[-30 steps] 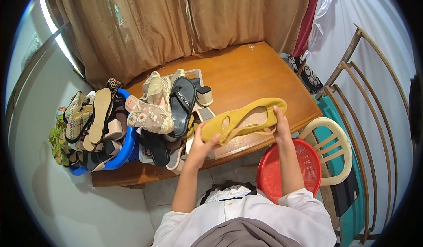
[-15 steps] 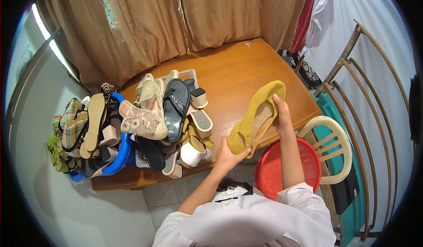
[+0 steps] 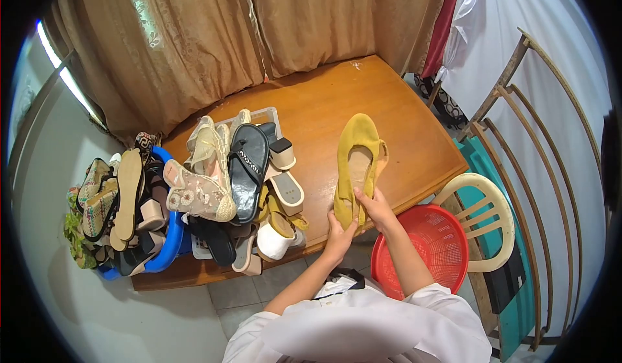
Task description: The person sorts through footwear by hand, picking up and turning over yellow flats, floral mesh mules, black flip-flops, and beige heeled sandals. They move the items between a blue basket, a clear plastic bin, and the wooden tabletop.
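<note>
A mustard-yellow flat shoe (image 3: 355, 134) with a tan insole is held over the front of the wooden table, toe pointing away from me. Behind its right side shows another yellow edge with tan lining, partly hidden. My left hand (image 3: 339, 238) grips the heel from the left and below, thumb along its side. Close beside it, my right hand (image 3: 374, 210) is closed on the right side near the heel. To the left, a grey crate (image 3: 267, 115) is heaped with shoes, among them a black thong sandal (image 3: 245, 185) and a white shoe (image 3: 275, 237).
A blue basket (image 3: 173, 230) full of sandals stands at the table's left end. Below the right table edge is a red plastic basket (image 3: 421, 249), by a cream plastic chair (image 3: 499, 214). Brown curtains (image 3: 317, 26) hang behind the wooden table (image 3: 311, 97); a bamboo rack (image 3: 544, 169) stands right.
The yellow shoe has moved left and turned more upright, toe away from me. My right hand has slid from its toe side down toward the heel, near my left hand. The view has shifted slightly.
</note>
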A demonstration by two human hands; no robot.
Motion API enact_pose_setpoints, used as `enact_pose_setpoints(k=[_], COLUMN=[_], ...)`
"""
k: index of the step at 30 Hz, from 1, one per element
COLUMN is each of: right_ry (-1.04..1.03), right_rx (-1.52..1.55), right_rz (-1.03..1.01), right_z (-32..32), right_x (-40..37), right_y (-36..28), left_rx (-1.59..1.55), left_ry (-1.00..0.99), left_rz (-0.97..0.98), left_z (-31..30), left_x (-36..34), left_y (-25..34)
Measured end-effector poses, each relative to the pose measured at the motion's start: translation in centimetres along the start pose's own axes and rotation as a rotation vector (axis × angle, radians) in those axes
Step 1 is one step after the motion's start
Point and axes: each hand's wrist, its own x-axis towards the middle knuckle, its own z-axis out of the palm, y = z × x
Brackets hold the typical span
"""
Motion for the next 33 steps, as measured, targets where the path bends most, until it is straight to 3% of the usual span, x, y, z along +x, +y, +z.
enact_pose_setpoints(k=[7,9,12,13,16,19,22,27,31,33], right_ry=[0.062,0.102,0.194,0.124,0.245,0.3,0.304,0.202,0.18,0.17], right_rx=[-0.166,-0.169,-0.612,-0.765,-1.185,-1.04,-1.306,-1.598,-1.662,-1.651], right_rz=[-0.028,-0.07,-0.064,-0.102,-0.165,-0.356,-0.641,-0.503,-0.408,-0.43], right_z=[-2.0,-2.8,-4.0,-5.0,-6.4,-5.9,-3.2,-2.4,-2.1,-2.3], right_x=[6.1,8.1,9.5,10.2,10.8,10.1,8.0,8.4,8.4,8.7], right_y=[5.3,8.1,9.4,9.8,10.4,10.0,8.9,11.3,10.7,11.0], left_rx=[0.78,0.713,0.712,0.729,0.875,0.907,0.932,0.975,0.899,0.825], left_ry=[0.16,0.154,0.087,0.055,-0.018,-0.027,-0.025,-0.017,0.015,-0.037], left_rz=[0.335,0.237,0.153,0.133,0.299,0.293,0.248,0.343,0.231,0.057], left_z=[-2.3,-3.1,-3.6,-3.9,-4.9,-5.1,-4.9,-5.1,-4.8,-3.8], left_x=[4.2,5.4,6.4,6.6,7.0,7.1,6.8,7.2,7.3,6.7], left_y=[-4.0,-6.0,-7.2,-7.7,-9.2,-9.6,-9.5,-10.3,-10.0,-8.4])
